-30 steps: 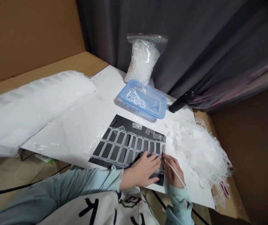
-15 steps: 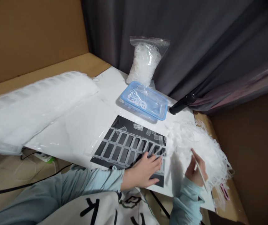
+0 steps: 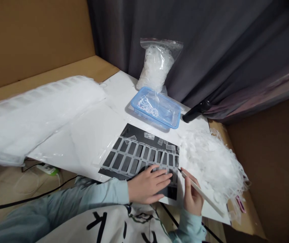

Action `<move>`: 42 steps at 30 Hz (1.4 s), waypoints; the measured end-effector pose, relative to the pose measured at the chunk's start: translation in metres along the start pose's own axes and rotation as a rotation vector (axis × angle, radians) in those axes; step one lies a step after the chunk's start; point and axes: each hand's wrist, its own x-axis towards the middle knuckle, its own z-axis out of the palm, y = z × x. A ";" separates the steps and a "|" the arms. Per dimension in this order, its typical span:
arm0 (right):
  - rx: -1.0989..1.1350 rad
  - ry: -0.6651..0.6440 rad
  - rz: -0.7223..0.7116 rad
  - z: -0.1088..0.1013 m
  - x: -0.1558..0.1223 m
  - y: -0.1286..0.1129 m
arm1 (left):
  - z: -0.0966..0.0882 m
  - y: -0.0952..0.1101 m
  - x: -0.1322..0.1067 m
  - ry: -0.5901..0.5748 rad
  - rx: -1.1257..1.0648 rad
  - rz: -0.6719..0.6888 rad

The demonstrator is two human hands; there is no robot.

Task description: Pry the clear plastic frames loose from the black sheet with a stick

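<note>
Translucent grid (image 3: 133,157) under left hand (image 3: 148,185) — fingers outspread, right hand (image 3: 194,199) — pinching white tool (image 3: 207,198)

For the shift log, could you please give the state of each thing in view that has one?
Left hand: flat on gridded sheet
Right hand: gripping pen-like tool
Gridded sheet: spread on black mat
Pen-like tool: slanted, tip exposed
Blue basket: partly filled
Zip bag: upright, stuffed
White pieces: loosely heaped
</note>
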 end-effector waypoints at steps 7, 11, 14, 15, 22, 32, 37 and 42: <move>0.112 -0.263 -0.042 0.031 -0.033 -0.014 | -0.012 -0.011 -0.054 -0.007 0.002 -0.077; 0.082 -0.326 -0.106 0.036 -0.040 -0.010 | -0.012 -0.015 -0.061 -0.106 0.093 -0.064; 0.063 -0.348 -0.122 0.033 -0.040 -0.007 | -0.012 -0.013 -0.059 -0.123 0.110 -0.081; 0.062 -0.355 -0.123 0.032 -0.040 -0.006 | -0.012 -0.013 -0.059 -0.124 0.111 -0.085; 0.057 -0.371 -0.146 0.030 -0.041 -0.003 | -0.011 -0.011 -0.059 -0.165 0.109 -0.101; -0.091 -0.431 -0.482 0.030 -0.036 0.001 | -0.010 -0.010 -0.058 -0.148 0.103 -0.133; -0.218 -0.405 -0.565 0.035 -0.040 0.006 | -0.011 -0.009 -0.057 -0.159 0.097 -0.144; -0.226 -0.266 -0.510 0.028 -0.033 0.009 | -0.012 -0.009 -0.057 -0.175 0.093 -0.150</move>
